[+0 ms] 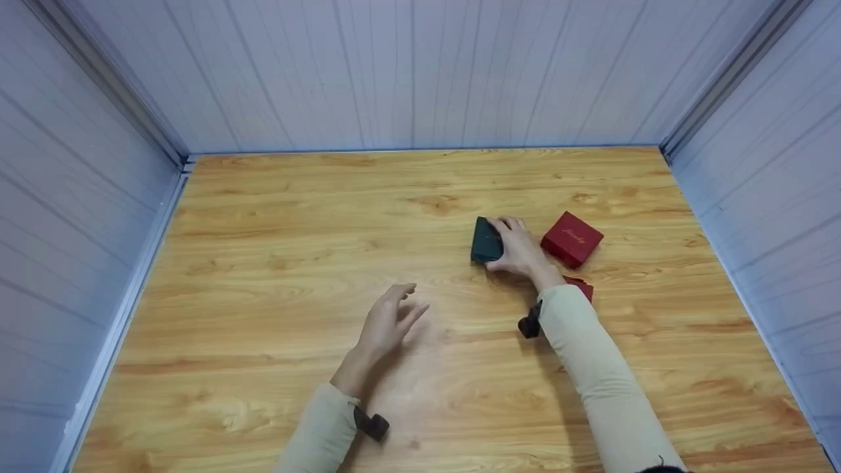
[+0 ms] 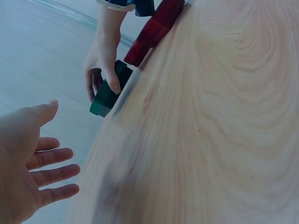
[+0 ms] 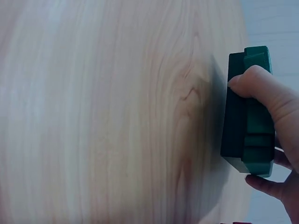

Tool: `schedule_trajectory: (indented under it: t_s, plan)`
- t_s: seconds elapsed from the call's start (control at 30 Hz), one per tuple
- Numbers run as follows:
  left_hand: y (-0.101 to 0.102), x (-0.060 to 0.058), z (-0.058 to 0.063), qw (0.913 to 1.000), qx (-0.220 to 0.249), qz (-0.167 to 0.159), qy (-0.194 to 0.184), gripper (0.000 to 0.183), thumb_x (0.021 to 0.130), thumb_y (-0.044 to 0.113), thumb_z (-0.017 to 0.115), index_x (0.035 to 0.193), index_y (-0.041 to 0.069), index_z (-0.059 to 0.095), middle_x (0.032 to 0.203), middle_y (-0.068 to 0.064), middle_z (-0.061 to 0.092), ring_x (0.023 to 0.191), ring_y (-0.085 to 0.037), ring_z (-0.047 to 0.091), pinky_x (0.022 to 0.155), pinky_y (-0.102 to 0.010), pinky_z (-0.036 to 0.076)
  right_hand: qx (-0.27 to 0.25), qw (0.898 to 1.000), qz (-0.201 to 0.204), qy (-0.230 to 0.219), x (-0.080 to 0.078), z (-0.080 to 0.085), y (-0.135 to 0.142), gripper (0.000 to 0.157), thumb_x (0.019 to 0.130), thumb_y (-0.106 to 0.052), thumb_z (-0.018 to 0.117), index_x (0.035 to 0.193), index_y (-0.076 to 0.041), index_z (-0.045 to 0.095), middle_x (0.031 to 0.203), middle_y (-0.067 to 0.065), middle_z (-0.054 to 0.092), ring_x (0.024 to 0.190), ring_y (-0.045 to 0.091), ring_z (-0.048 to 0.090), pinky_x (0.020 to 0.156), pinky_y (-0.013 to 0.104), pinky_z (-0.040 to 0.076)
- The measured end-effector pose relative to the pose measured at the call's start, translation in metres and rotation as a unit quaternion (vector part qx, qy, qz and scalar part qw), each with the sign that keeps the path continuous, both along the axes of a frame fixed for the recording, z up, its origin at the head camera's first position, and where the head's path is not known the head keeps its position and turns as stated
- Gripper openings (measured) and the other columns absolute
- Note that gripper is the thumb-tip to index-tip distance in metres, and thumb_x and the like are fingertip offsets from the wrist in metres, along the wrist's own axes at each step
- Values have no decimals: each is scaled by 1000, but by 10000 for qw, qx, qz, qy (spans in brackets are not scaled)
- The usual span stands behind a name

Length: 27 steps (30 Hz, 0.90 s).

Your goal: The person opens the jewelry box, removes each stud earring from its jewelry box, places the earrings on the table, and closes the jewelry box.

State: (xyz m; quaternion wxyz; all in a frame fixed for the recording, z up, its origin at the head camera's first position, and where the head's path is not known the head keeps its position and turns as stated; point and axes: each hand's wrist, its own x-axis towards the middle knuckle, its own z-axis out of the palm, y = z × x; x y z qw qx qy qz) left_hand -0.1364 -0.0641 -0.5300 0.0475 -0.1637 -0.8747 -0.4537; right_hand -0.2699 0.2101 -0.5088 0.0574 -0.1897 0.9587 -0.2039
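My right hand (image 1: 519, 251) grips a small dark green box (image 1: 485, 241) by its sides, thumb on the near side and fingers on the far one. In the right wrist view the green box (image 3: 250, 112) shows a stepped edge, with the thumb pressed against it. My left hand (image 1: 383, 322) hovers over the table to the left and nearer, holding nothing. Its fingers are spread and relaxed in the left wrist view, palm (image 2: 18, 163) turned toward the green box.
A red box (image 1: 573, 238) with gold lettering lies right of my right hand. Another red piece (image 1: 579, 287) is partly hidden under the right forearm. The wood-grain table (image 1: 295, 249) is enclosed by pale panelled walls (image 1: 394, 72) at the back and both sides.
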Motion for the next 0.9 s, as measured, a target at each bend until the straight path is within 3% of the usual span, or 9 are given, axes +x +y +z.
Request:
schedule_trajectory:
  t_s: [0.27, 0.5, 0.9]
  plan:
    - [-1, 1, -3, 9998, 159, -71, -133, 52, 86, 35, 54, 121, -3, 48, 112, -16, 54, 103, -28, 50, 86, -39, 42, -59, 9996, -19, 264, 11, 2, -4, 89, 65, -34, 74, 137, -9, 29, 131, 18, 31, 117, 32, 29, 88, 51, 35]
    - [-1, 1, -6, 9990, 324, -256, -160, 45, 86, 23, 58, 119, -6, 48, 114, -18, 51, 103, -30, 49, 87, -40, 41, -411, 9983, 21, 414, 25, 5, -9, 88, 63, -29, 76, 136, -8, 31, 131, 18, 32, 117, 32, 29, 91, 49, 33]
    - [3, 7, -10, 9987, -14, -423, -268, 49, 85, 24, 59, 124, -2, 45, 119, -12, 49, 111, -23, 46, 93, -37, 37, -606, 9971, 140, 444, 52, 4, -16, 89, 61, -28, 76, 136, -8, 32, 129, 17, 34, 114, 30, 30, 91, 47, 34]
